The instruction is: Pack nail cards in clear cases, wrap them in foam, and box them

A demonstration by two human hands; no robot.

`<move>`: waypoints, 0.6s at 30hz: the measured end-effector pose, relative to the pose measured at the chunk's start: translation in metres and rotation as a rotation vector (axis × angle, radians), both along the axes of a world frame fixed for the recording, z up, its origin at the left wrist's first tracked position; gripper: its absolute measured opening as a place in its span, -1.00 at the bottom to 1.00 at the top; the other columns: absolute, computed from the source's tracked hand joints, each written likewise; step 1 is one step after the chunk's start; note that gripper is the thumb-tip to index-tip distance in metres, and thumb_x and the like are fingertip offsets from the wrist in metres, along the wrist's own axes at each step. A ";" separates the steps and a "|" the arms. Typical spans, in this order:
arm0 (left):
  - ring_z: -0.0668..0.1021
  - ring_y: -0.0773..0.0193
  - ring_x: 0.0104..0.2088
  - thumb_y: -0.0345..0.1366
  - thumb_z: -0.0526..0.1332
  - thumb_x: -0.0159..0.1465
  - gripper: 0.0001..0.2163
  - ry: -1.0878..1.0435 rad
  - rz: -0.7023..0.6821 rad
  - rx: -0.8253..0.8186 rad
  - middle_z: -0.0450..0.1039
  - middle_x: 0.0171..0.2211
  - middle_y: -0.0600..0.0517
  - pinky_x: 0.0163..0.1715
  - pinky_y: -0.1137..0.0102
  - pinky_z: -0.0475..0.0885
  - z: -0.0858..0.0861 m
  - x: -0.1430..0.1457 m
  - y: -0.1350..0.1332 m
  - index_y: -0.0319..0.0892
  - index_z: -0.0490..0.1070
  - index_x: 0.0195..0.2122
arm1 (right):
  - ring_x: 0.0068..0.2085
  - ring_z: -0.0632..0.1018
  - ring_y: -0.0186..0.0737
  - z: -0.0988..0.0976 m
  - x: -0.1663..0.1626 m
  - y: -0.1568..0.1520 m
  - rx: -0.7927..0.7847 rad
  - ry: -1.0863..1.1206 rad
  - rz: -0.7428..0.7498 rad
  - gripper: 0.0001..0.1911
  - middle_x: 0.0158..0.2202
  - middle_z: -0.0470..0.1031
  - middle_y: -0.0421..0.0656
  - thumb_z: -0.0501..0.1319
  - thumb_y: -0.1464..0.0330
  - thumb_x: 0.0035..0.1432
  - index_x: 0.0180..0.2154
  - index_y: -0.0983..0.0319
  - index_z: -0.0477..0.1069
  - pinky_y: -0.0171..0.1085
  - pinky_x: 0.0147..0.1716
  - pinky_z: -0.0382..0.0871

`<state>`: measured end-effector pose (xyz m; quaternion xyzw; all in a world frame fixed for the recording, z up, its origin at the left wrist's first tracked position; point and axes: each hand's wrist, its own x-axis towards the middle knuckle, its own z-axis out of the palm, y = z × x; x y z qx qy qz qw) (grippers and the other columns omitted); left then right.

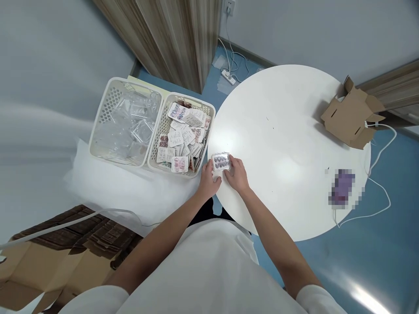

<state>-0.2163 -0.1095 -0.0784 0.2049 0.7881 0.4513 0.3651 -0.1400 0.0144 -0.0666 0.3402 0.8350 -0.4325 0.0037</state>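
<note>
Between my two hands, at the near left edge of the round white table, is a small clear plastic box (221,162) with a card of dark press-on nails in it. My left hand (208,179) is closed on its left side. On the right side, the fingers and thumb of my right hand (237,175) grip the same box. To the left of my hands stands a white basket (209,114) heaped with cards of press-on nails (180,164). Beside it, another white basket (94,131) holds clear plastic boxes (143,131).
An open cardboard box (348,114) stands at the far right of the round table (278,113). A blurred purple item (342,187) lies nearer, with a white cable. A power strip (228,77) is on the blue floor. Flattened cardboard (39,266) lies at lower left.
</note>
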 end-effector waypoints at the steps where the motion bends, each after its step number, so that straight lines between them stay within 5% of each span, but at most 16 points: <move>1: 0.27 0.13 -0.01 -0.38 0.13 0.10 -0.29 0.000 0.004 0.004 0.01 0.06 -0.14 -0.09 0.21 0.29 0.000 0.001 0.000 -0.07 -0.23 0.22 | -0.01 0.28 -0.09 0.000 0.000 0.000 0.005 -0.006 0.004 -0.34 -0.03 0.19 -0.05 0.10 0.37 0.01 0.16 0.16 -0.04 -0.09 -0.05 0.24; 10: 0.14 0.04 0.14 -0.37 0.17 0.07 -0.25 0.027 0.083 0.028 -0.05 0.15 -0.15 0.07 0.09 0.11 -0.002 0.017 0.002 -0.09 -0.25 0.22 | -0.01 0.28 -0.06 -0.006 0.006 0.005 -0.078 0.040 0.034 -0.14 0.01 0.13 -0.01 0.18 0.35 -0.08 0.20 0.19 -0.23 -0.04 -0.02 0.23; 18: -0.04 -0.03 0.22 -0.34 0.22 0.02 -0.21 0.117 0.116 -0.014 -0.15 0.23 -0.18 0.15 0.07 -0.05 0.019 0.038 -0.008 -0.21 -0.22 0.22 | 0.18 0.05 0.01 0.001 0.046 -0.001 -0.160 0.048 0.037 -0.05 0.18 -0.11 0.07 0.20 0.32 -0.12 0.21 0.26 -0.30 0.00 0.09 0.08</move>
